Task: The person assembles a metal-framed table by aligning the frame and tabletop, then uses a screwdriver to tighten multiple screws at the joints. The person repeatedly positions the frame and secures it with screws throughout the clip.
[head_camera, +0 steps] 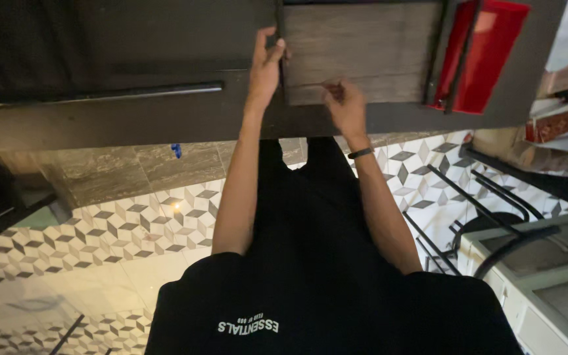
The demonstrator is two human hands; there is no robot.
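Note:
A grey-brown wooden panel [363, 46] sits against a dark cabinet front [133, 39] at the top of the view. My left hand [265, 62] grips the panel's left edge, fingers curled over it. My right hand [346, 105], with a dark band on its wrist, rests on the panel's near edge with fingers pinched together; I cannot tell whether something small is between them. Both bare arms reach out from my black shirt [323, 309].
A long metal bar handle [146, 92] runs along the dark cabinet on the left. A red plastic piece [488, 52] stands right of the panel. Black wire racks [468, 197] and a white appliance [547, 283] are on the right. Patterned tiles [119, 223] lie beneath.

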